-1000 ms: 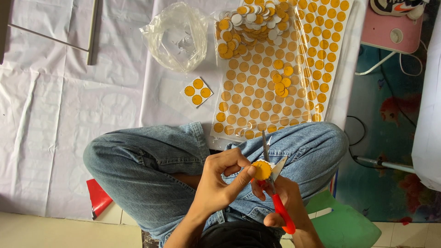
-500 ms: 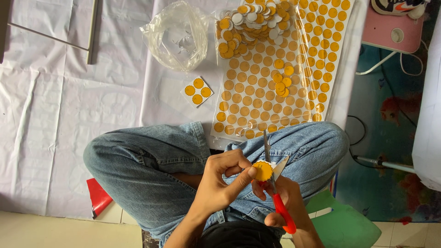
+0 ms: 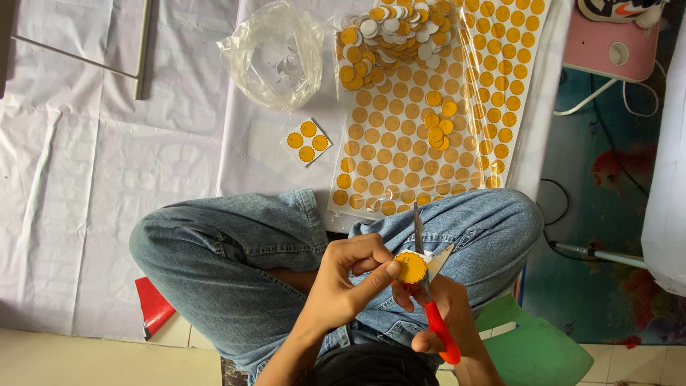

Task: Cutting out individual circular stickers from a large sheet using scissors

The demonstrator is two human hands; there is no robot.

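Note:
My left hand (image 3: 350, 279) pinches a small round orange sticker (image 3: 411, 267) with a scalloped edge, just above my crossed legs in blue jeans (image 3: 236, 257). My right hand (image 3: 446, 322) grips red-handled scissors (image 3: 429, 286); their blades are parted around the sticker's right edge. In front of my knees lies a large sheet of orange round stickers (image 3: 429, 136). A heap of cut-out stickers (image 3: 389, 36) rests on its far end, and a few loose ones (image 3: 439, 125) lie mid-sheet.
A crumpled clear plastic bag (image 3: 275, 53) sits left of the sheet. A small cut square with three orange stickers (image 3: 305, 141) lies on the white cloth (image 3: 107, 157). A red scrap (image 3: 153, 307), a green stool (image 3: 536, 350) and a pink device (image 3: 611, 46) are nearby.

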